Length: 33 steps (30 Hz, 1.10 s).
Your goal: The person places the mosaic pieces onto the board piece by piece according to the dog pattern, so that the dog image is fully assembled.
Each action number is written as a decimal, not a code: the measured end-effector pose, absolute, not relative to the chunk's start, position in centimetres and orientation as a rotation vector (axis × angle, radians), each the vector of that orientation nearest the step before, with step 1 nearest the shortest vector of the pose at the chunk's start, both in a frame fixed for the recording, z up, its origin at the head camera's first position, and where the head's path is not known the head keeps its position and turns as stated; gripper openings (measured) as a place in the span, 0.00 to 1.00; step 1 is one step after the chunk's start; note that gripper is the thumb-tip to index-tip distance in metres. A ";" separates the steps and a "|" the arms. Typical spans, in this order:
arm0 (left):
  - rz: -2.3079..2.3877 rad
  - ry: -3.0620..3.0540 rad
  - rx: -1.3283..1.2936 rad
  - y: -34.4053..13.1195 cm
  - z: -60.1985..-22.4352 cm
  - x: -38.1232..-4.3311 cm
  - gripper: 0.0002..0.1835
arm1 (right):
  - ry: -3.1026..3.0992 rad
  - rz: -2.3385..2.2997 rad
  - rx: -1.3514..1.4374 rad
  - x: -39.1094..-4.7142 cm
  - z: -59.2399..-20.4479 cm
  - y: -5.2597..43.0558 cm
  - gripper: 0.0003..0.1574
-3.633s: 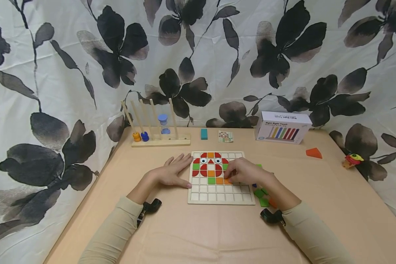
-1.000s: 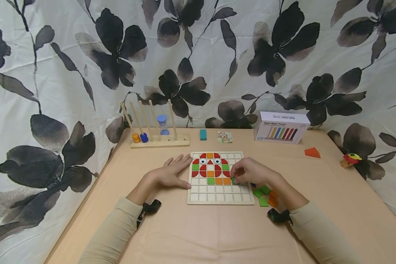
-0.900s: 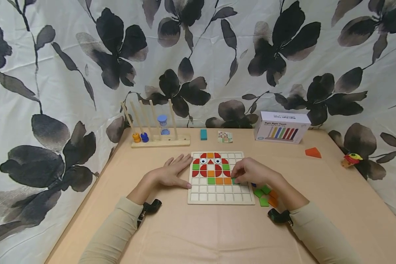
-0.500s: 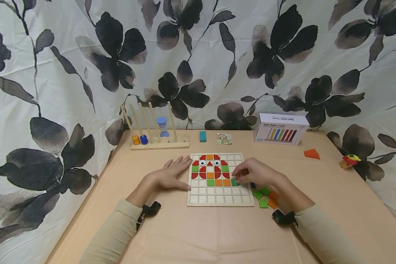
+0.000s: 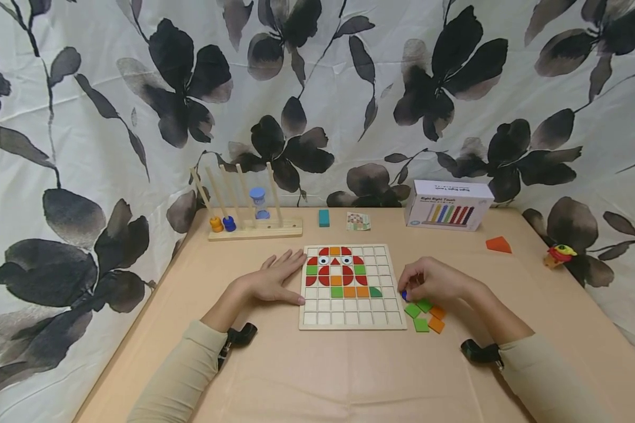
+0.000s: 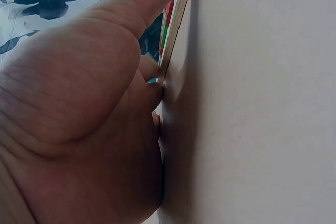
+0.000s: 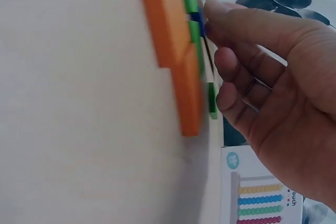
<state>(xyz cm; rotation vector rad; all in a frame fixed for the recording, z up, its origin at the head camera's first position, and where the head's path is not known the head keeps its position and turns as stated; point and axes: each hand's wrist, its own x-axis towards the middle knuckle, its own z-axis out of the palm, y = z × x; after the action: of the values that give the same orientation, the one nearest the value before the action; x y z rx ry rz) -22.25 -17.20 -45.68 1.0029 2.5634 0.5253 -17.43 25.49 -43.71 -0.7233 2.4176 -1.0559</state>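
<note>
My left hand (image 5: 272,281) lies flat with spread fingers along the left edge of a wooden grid board (image 5: 338,319), its thumb at the frame. Coloured tiles on the board form an owl-like figure with red rounded pieces and two eye tiles. In the row below sit a light green tile (image 5: 336,292), two orange tiles and a dark green quarter-round tile (image 5: 374,292). Just off the board's right edge, my right hand (image 5: 436,281) pinches a small blue tile (image 5: 404,295) between thumb and forefinger. In the right wrist view the fingertips partly cover the blue tile (image 7: 197,22).
Several loose green tiles (image 5: 421,325) and orange tiles (image 5: 436,324) lie beside my right hand. Behind are a peg stand (image 5: 256,228), a sand timer (image 5: 259,202), a teal block (image 5: 324,218), a picture card (image 5: 358,221) and a box (image 5: 449,205). A small toy (image 5: 559,256) stands far right.
The right hand set an orange tile, then the dark green quarter-round tile on the board. It let go and moved right to the blue tile. The left hand stayed in place.
</note>
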 end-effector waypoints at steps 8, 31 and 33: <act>0.516 2.563 0.999 -17.4 -45.7 -22.2 0.60 | 2.426 -0.997 -0.744 -17.5 -44.1 25.5 0.10; 0.519 2.565 1.003 -17.3 -45.5 -22.3 0.61 | 2.446 -1.008 -0.780 -17.5 -43.2 22.0 0.11; 0.519 2.566 0.998 -17.3 -45.6 -22.3 0.61 | 2.440 -0.977 -0.821 -17.6 -43.2 22.1 0.11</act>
<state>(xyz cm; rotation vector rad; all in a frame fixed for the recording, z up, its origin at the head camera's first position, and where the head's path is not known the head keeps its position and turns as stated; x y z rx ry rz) -22.35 -17.29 -45.62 0.9984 2.5659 0.5192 -17.60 22.08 -43.21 -0.8207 2.4398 -0.9772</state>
